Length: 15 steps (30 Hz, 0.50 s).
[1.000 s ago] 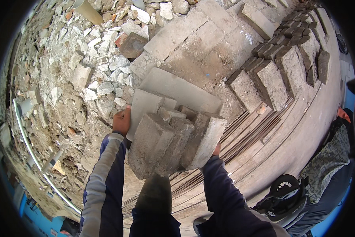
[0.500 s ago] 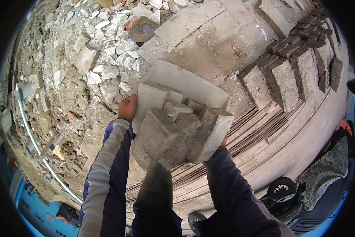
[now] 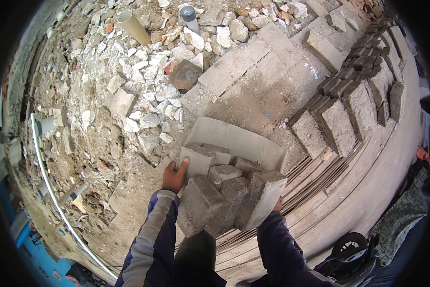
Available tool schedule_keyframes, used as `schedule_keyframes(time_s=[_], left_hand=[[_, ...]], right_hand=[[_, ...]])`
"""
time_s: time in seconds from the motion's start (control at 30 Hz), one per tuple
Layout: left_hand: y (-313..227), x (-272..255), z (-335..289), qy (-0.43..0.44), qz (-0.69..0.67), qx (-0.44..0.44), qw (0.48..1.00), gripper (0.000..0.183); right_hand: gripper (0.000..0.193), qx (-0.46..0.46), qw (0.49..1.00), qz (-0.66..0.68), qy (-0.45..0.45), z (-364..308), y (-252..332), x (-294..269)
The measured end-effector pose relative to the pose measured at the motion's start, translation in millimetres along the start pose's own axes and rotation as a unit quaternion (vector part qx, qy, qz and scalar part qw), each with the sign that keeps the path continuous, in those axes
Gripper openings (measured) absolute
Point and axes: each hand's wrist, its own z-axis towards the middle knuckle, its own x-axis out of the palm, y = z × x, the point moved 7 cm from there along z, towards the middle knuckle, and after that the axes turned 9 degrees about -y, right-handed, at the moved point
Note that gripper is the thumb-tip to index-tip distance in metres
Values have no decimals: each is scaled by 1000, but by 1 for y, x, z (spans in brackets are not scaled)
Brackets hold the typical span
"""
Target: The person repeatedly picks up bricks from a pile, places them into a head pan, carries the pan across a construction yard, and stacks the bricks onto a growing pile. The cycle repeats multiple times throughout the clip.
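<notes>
Between my hands is a light grey sheet with rounded corners, loaded with several rough concrete paving blocks, some tilted. My left hand grips the load's left side, its thumb up against a block and its other fingers curled round the edge. At the right side, only a bit of my right hand shows past the outer block; its fingers are hidden behind the load. My legs stand directly below.
Paving blocks stand in rows at the right, beside long thin metal rods. White stone rubble covers the upper left, with a tan pipe upright in it. A black cap and another person's patterned clothing are lower right.
In the view, the load and both hands sit lower and slightly right, as does the surrounding ground. My left thumb now shows raised against a block.
</notes>
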Motion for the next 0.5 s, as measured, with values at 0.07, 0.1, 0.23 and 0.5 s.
schedule_keyframes(time_s=[0.07, 0.1, 0.23, 0.5], left_hand=[[1, -17, -30, 8, -53, -18, 998, 63], [-2, -30, -49, 3, -79, -19, 997, 62], [-13, -96, -132, -16, -89, -75, 993, 61], [-64, -255, -312, -3, -113, -87, 990, 69]], right_hand=[[42, -31, 999, -22, 36, -31, 34, -9], [43, -14, 998, -55, 6, -41, 48, -11], [45, -12, 997, -30, 74, -124, 146, 5], [45, -34, 981, -117, 150, -269, 309, 42]])
